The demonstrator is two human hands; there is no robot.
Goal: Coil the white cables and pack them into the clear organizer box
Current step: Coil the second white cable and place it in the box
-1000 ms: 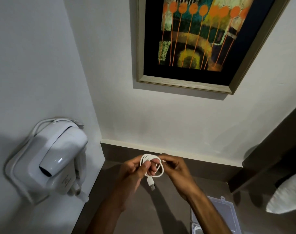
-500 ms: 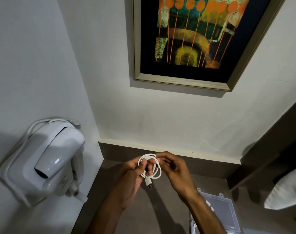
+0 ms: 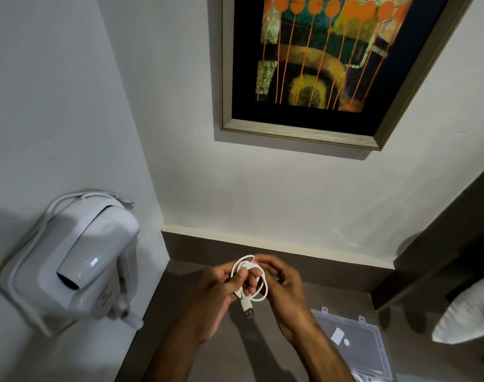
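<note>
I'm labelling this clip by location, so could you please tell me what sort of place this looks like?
Probably a hotel room, at a corner counter. A wall-mounted hair dryer hangs on the left wall, a framed painting hangs above the brown counter, and a white pillow shows at the right edge.

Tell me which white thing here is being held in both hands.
The coiled white cable, its USB plug dangling, held in the left hand and right hand. The white hair dryer hangs on the wall, untouched.
</note>
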